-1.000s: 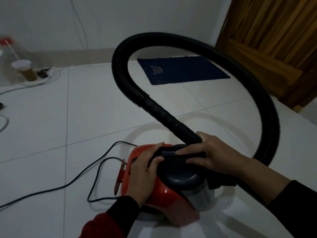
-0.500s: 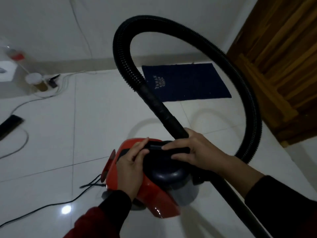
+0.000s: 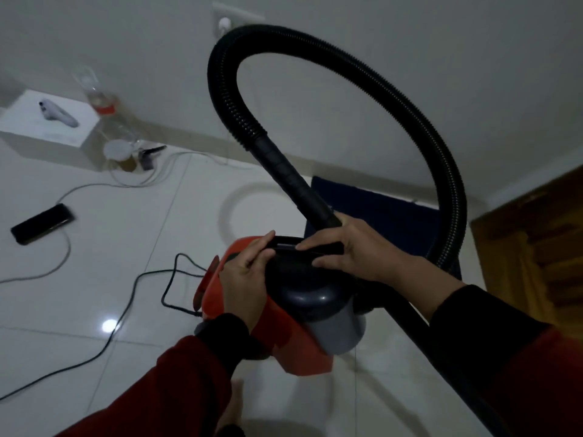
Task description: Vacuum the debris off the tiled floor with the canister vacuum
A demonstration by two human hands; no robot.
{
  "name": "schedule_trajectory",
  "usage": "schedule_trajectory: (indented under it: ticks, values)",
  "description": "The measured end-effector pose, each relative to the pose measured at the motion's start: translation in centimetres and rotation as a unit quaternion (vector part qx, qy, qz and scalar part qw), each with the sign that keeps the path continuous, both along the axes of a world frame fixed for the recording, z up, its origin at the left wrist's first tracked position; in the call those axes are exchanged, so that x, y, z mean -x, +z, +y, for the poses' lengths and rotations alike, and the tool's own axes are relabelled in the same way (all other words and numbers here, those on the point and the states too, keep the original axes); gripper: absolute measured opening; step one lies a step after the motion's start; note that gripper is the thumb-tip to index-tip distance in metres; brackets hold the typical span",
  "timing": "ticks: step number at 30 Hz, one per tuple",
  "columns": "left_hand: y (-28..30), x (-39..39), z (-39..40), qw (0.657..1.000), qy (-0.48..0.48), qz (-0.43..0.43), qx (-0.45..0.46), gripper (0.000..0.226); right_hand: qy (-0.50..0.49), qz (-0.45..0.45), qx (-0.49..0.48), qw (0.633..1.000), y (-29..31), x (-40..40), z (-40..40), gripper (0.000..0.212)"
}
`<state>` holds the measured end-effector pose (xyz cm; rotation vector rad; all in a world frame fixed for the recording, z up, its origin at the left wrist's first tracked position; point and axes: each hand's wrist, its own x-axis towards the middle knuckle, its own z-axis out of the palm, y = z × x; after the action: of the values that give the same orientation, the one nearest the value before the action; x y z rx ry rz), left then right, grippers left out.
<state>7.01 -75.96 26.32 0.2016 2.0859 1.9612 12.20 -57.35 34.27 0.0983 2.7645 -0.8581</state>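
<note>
Canister vacuum (image 3: pixel 293 313) is up off the tiled floor (image 3: pixel 94 263). My left hand (image 3: pixel 244 279) and right hand (image 3: pixel 350 250) clasp its black handle (image 3: pixel 303 247); advise level carry, hose (image 3: pixel 362 74) clear.

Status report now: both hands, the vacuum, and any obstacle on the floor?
Left hand and right hand both gripping canister vacuum handle. Hose looped overhead. Power cord and phone lie on tiles.

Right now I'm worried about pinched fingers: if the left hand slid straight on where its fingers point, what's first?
Probably the right hand: the left hand points along the vacuum's black handle toward those fingertips. Depth is uncertain.
</note>
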Motion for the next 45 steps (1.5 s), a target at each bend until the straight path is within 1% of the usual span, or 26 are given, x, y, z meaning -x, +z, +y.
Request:
schedule_trajectory:
  ticks: [6,9,14,16,18,23,25,28,31,33,36,39,41,43,45]
  values:
    - [-0.2,7.0,9.8,0.998,0.061,-0.013,0.025,0.030,0.044,-0.002,0.022,0.999,-1.4,9.5,10.2,0.037]
    - [-1.8,10.1,15.1,0.996,0.080,0.000,0.041,0.034,0.069,0.010,0.047,0.996,-3.8,13.5,15.9,0.037]
    - [-7.6,13.3,24.6,0.988,0.138,0.004,0.072,0.038,0.145,0.020,0.082,0.986,-10.6,19.0,26.0,0.036]
    - [-10.2,13.6,28.0,0.984,0.160,0.000,0.077,0.040,0.175,0.014,0.071,0.982,-13.5,20.3,29.3,0.035]
    - [-13.0,13.4,30.8,0.981,0.175,-0.027,0.083,0.041,0.205,-0.001,0.054,0.977,-16.2,20.8,32.2,0.034]
    - [-19.5,12.8,36.0,0.981,0.159,-0.068,0.089,0.039,0.291,-0.014,0.006,0.957,-22.1,21.7,38.1,0.036]
    - [-22.0,12.2,37.9,0.981,0.160,-0.070,0.091,0.036,0.312,-0.027,-0.012,0.950,-24.6,22.0,39.9,0.040]
    - [-26.1,11.3,40.0,0.977,0.173,-0.091,0.080,0.035,0.326,-0.035,-0.034,0.944,-28.6,21.6,42.0,0.052]
    - [-29.5,10.1,41.6,0.976,0.172,-0.107,0.080,0.034,0.324,-0.040,-0.026,0.945,-32.0,20.3,43.5,0.058]
    - [-31.1,9.4,42.4,0.979,0.160,-0.099,0.079,0.034,0.334,-0.034,-0.021,0.942,-33.7,19.3,44.6,0.062]
    - [-32.2,9.0,43.4,0.984,0.141,-0.089,0.055,0.037,0.326,-0.024,-0.019,0.945,-35.0,18.6,45.9,0.065]
    - [-32.4,8.8,43.7,0.984,0.143,-0.081,0.068,0.036,0.303,-0.027,-0.010,0.953,-35.2,18.3,46.3,0.057]
    - [-32.1,8.5,43.4,0.982,0.139,-0.094,0.082,0.035,0.313,-0.028,-0.018,0.949,-34.6,17.9,45.8,0.048]
    - [-31.6,8.0,43.1,0.980,0.130,-0.117,0.096,0.037,0.327,-0.017,-0.048,0.944,-34.1,17.0,45.4,0.047]
    - [-30.9,7.6,43.0,0.972,0.123,-0.156,0.124,0.047,0.331,-0.014,-0.046,0.942,-33.6,16.3,45.0,0.047]
